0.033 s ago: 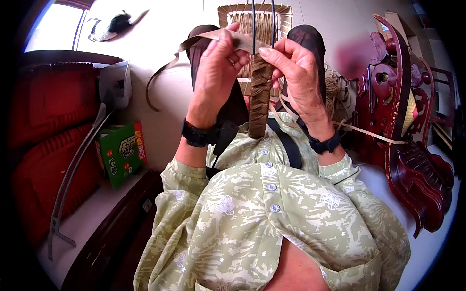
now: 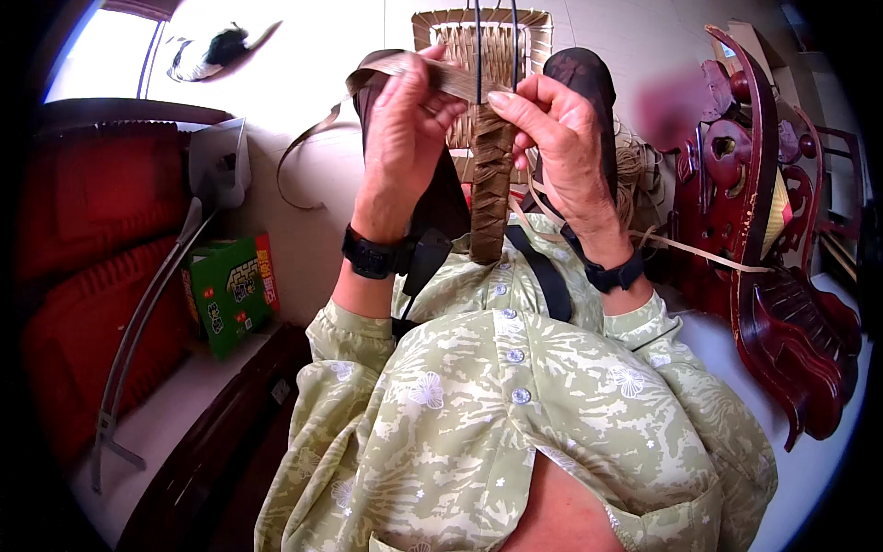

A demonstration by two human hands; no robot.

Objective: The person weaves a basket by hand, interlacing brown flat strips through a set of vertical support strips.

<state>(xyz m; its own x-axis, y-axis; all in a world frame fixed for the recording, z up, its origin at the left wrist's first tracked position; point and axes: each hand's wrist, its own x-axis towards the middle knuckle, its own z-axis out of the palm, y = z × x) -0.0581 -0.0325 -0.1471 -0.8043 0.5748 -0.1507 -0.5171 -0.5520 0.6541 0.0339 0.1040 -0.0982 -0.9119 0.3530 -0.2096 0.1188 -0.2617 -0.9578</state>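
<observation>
Above pale floor (image 2: 317, 64), pull the brown strip (image 2: 458, 81) flat and snug, pinched in the left hand (image 2: 407, 121) and, maybe, by half-hidden right hand (image 2: 561, 129) fingertips at the top of the wrapped bar (image 2: 492, 179) between dark knees (image 2: 581, 75).

Print shows on the green box (image 2: 225, 296) at the left: large pale characters (image 2: 268, 273) run down its red edge, and a smaller outlined group (image 2: 214, 317) stands low on the green face, beside a little pale square (image 2: 243, 323) that looks like a printed code. A small whitish label (image 2: 279, 391) sits on the dark wood (image 2: 235, 419) below the box, its marks too small to read.
</observation>
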